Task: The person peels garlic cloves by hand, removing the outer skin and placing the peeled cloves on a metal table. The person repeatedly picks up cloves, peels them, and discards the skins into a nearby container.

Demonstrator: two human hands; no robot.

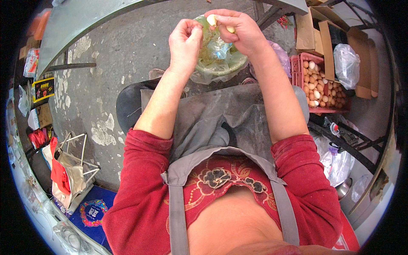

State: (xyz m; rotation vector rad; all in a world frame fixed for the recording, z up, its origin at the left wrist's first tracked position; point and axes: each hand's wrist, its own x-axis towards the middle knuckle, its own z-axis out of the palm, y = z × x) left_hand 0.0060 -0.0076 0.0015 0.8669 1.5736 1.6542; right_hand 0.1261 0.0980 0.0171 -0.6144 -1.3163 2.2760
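Observation:
My right hand [240, 30] grips a pale peeled garlic clove [211, 20] between thumb and forefinger. Under its curled fingers shows a second clove [230, 29]. To the left, my left hand [186, 44] is raised with its fingers curled in and the thumb against them. Whether it pinches anything is hidden. Both hands are over a round green basin [234, 67] on the floor. A clear plastic bag [207, 78] lines or surrounds it, and pale papery scraps [207, 52] and a blue-and-white wrapper [221, 49] lie inside.
A grey apron [204, 114] covers my lap. On the right stand a pink crate [328, 111] with several eggs [315, 83] and open cardboard boxes [307, 35]. A metal table edge [105, 19] curves above left. A folding stool [68, 172] stands at lower left. Red chillies [283, 21] lie beyond the basin.

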